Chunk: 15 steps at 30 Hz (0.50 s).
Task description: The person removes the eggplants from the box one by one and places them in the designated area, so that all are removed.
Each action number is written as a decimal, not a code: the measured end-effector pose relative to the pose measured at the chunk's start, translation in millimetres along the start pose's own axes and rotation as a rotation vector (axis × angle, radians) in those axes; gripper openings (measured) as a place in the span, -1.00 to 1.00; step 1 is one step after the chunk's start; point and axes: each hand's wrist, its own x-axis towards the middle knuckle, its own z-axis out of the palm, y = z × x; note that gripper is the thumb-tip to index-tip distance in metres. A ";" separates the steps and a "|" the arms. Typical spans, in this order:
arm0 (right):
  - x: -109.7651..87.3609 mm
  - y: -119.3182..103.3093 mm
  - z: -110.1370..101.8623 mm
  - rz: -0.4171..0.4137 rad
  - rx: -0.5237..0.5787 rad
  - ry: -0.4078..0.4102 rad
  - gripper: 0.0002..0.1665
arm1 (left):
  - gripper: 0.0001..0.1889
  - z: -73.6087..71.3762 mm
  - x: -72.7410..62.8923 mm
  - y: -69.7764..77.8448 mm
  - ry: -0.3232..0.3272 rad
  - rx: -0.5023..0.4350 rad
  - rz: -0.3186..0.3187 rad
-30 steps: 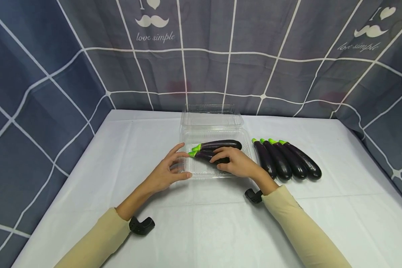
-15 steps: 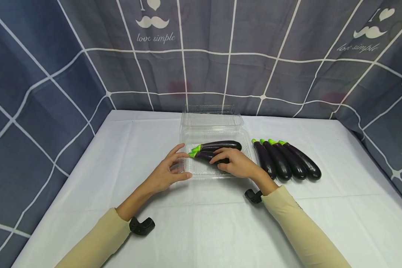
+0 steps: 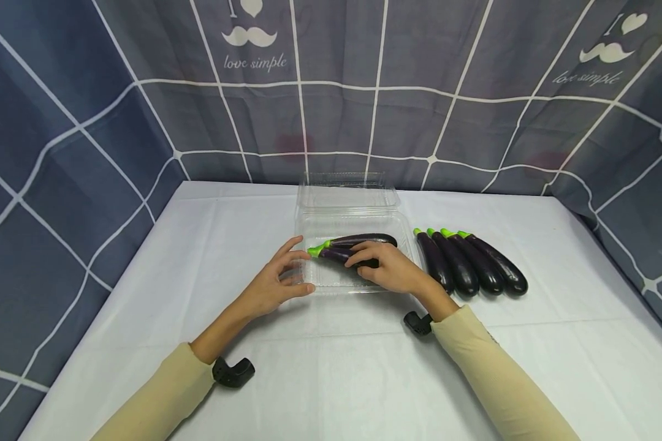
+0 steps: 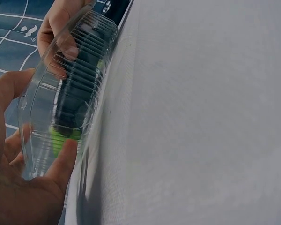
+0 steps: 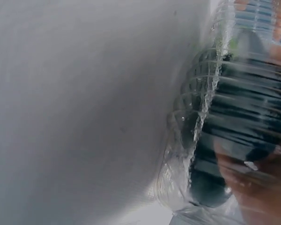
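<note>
An open clear plastic container (image 3: 331,280) lies with its lid (image 3: 347,197) folded back. At its left end, my left hand (image 3: 270,285) holds the front corner, the thumb and fingers spread around the wall. Two eggplants with green stems lie side by side inside it. My right hand (image 3: 393,267) grips the nearer eggplant (image 3: 335,254) by its thick end, which the fingers partly cover. Just behind, the farther eggplant (image 3: 366,237) lies along it. Through the ribbed wall, the left wrist view shows a green stem (image 4: 58,140); the right wrist view shows dark eggplant (image 5: 246,110).
Several more eggplants (image 3: 463,266) lie in a row on the white-covered table (image 3: 331,380), right of the container. A grey checked curtain (image 3: 336,116) hangs behind and at both sides.
The nearer eggplant has shifted slightly left and away from me, so its stem overlaps the farther one's stem. Both hands stay almost where they were.
</note>
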 end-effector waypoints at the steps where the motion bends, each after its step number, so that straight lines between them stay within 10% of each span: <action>1: -0.3 -0.2 0.0 -0.003 0.004 0.012 -0.70 | -0.40 0.0 0.1 -0.2 0.001 0.002 0.000; 15: -1.8 -1.1 -1.8 -0.055 0.066 0.093 -0.72 | -0.41 1.1 0.7 -2.1 0.009 0.010 0.020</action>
